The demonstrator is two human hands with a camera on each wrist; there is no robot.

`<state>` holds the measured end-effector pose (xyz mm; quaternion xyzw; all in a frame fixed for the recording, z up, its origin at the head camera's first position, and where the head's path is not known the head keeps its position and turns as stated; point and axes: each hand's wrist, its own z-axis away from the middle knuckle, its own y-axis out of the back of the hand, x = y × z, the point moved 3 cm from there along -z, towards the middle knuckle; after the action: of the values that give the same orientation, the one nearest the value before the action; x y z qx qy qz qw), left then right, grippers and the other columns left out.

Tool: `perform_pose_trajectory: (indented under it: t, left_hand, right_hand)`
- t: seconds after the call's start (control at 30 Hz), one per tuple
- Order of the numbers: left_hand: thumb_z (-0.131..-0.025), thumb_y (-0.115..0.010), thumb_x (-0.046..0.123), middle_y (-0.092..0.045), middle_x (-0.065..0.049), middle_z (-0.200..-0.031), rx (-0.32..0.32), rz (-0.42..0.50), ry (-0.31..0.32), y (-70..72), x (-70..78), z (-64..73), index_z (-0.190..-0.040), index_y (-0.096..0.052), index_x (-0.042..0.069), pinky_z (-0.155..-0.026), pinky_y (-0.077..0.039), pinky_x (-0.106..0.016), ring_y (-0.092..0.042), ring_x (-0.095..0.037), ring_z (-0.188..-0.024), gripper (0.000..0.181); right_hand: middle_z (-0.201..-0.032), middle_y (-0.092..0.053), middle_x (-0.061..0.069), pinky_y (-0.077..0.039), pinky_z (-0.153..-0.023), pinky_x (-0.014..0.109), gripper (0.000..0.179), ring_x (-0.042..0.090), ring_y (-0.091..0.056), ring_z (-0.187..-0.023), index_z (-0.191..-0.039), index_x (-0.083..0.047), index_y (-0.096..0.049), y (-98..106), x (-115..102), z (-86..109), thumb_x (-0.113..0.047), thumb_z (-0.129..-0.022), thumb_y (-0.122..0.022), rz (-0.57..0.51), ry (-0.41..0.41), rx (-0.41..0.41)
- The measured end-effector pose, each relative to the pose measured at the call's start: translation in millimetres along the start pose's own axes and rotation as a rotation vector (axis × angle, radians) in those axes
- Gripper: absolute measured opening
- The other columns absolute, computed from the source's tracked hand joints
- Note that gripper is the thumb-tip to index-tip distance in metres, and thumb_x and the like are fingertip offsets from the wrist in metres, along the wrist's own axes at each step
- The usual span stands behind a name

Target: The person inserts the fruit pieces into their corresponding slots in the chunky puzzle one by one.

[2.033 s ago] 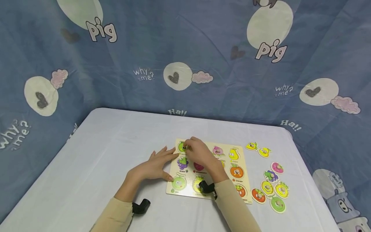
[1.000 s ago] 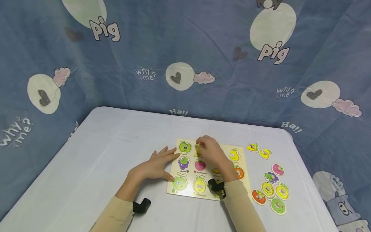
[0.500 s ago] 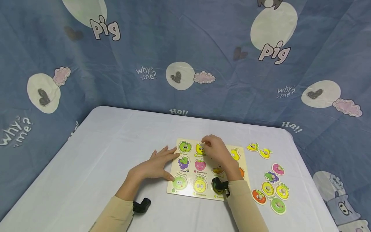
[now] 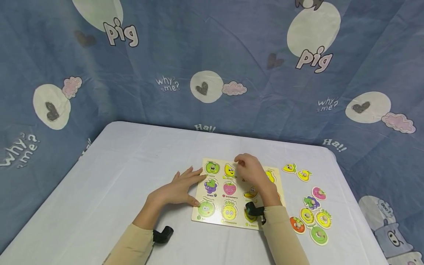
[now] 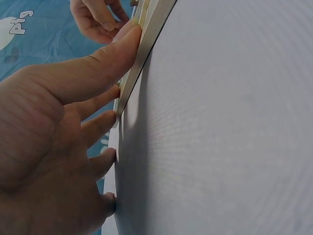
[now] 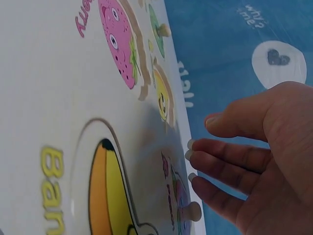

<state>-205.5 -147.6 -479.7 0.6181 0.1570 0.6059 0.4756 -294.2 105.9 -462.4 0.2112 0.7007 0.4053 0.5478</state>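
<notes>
A fruit puzzle board [image 4: 219, 200] lies on the white table, printed with fruit pictures and names. Spread fingers of my left hand [image 4: 180, 188] rest at its left edge; in the left wrist view the thumb [image 5: 100, 68] presses on the board's rim. Above the board's back row hovers my right hand [image 4: 254, 172], hiding the picture under it. The right wrist view shows its fingers loosely bent and holding nothing, close to a wooden knob [image 6: 191, 212]. A green apple piece [image 4: 212, 168] sits in the back left corner, its knob [image 6: 164, 30] sticking up.
Loose knobbed fruit pieces lie right of the board: a lemon [image 4: 289, 168], a pear [image 4: 304, 175], a grape piece [image 4: 311, 202], a tomato [image 4: 297, 225], a green round piece [image 4: 319, 235] and others. A printed blue curtain [image 4: 212, 48] hangs behind the table.
My right hand has let go of the apple piece at the back left and moved right along the back row, uncovering the yellow mango picture. My left hand has stayed at the board's edge.
</notes>
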Motion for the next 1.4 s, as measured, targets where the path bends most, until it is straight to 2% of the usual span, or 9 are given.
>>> perform_pose_trajectory:
  t: [0.13,0.53,0.8,1.07,1.4]
  left_hand:
    - [-0.068,-0.088,0.035,-0.026,-0.004,-0.165,0.003,0.0,-0.001,0.2,0.8,-0.1,-0.151,-0.044,0.021,-0.122,0.0,-0.066,-0.006,-0.031,-0.157,0.095]
    - [-0.068,-0.089,0.035,-0.026,-0.004,-0.165,0.004,0.001,0.002,-0.5,1.2,-0.4,-0.151,-0.044,0.02,-0.122,0.0,-0.066,-0.006,-0.032,-0.157,0.096]
    - [-0.067,-0.089,0.036,-0.025,-0.003,-0.166,-0.002,0.006,0.008,0.4,1.3,-1.8,-0.152,-0.043,0.02,-0.123,0.002,-0.065,-0.005,-0.031,-0.157,0.098]
    - [-0.066,-0.089,0.035,-0.026,-0.003,-0.165,0.007,0.007,0.013,-0.4,-2.2,-1.8,-0.151,-0.044,0.02,-0.123,0.002,-0.065,-0.005,-0.032,-0.157,0.097]
    - [-0.066,-0.09,0.036,-0.026,-0.003,-0.165,0.004,0.003,0.003,-1.7,-2.6,-3.9,-0.151,-0.044,0.02,-0.122,0.001,-0.066,-0.005,-0.032,-0.157,0.098]
  right_hand:
    - [-0.106,-0.068,0.01,-0.053,-0.089,0.043,0.027,0.026,-0.061,-0.096,-0.116,-0.006,-0.07,3.7,2.0,0.3,-0.01,-0.093,-0.056,0.006,-0.003,0.008]
    - [-0.1,-0.067,0.012,-0.052,-0.08,0.042,0.026,0.024,-0.059,-0.085,-0.115,-0.004,-0.07,18.9,19.2,1.8,-0.007,-0.092,-0.057,0.027,-0.027,0.05]
    - [-0.099,-0.068,0.012,-0.052,-0.081,0.041,0.026,0.026,-0.058,-0.087,-0.114,-0.004,-0.07,29.4,29.3,3.5,-0.007,-0.092,-0.056,0.026,-0.059,0.09]
    - [-0.105,-0.067,0.013,-0.051,-0.087,0.044,0.029,0.028,-0.057,-0.092,-0.116,-0.006,-0.069,37.4,46.8,5.4,-0.011,-0.093,-0.052,0.002,-0.136,0.101]
    - [-0.108,-0.067,0.017,-0.05,-0.091,0.047,0.027,0.031,-0.058,-0.098,-0.117,-0.004,-0.068,47.6,65.5,8.4,-0.009,-0.095,-0.053,0.011,-0.173,0.112]
